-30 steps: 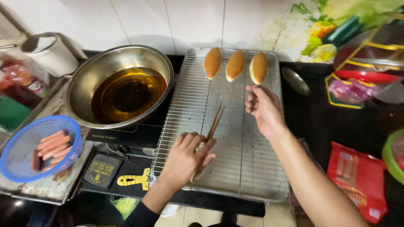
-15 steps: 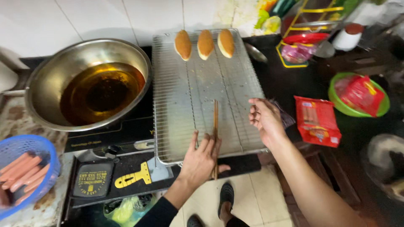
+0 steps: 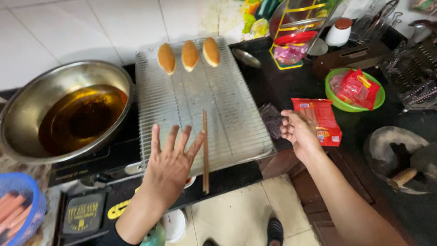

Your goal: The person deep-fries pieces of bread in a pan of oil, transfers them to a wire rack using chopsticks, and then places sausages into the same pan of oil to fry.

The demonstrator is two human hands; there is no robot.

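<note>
Golden buns, three on one wire rack; two chopsticks.

Both forearms bare, no sleeves; dark sandal on foot.

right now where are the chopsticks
In the head view the chopsticks lie on the wire rack, just right of the left hand.

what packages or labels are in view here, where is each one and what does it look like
Red flat packet: on the dark counter beside the right hand, rectangular.
Red packet: in the green bowl, crumpled.
Clear bag with pink contents: in the yellow wire rack.
Black panel with yellow markings: near the left hand.
</note>
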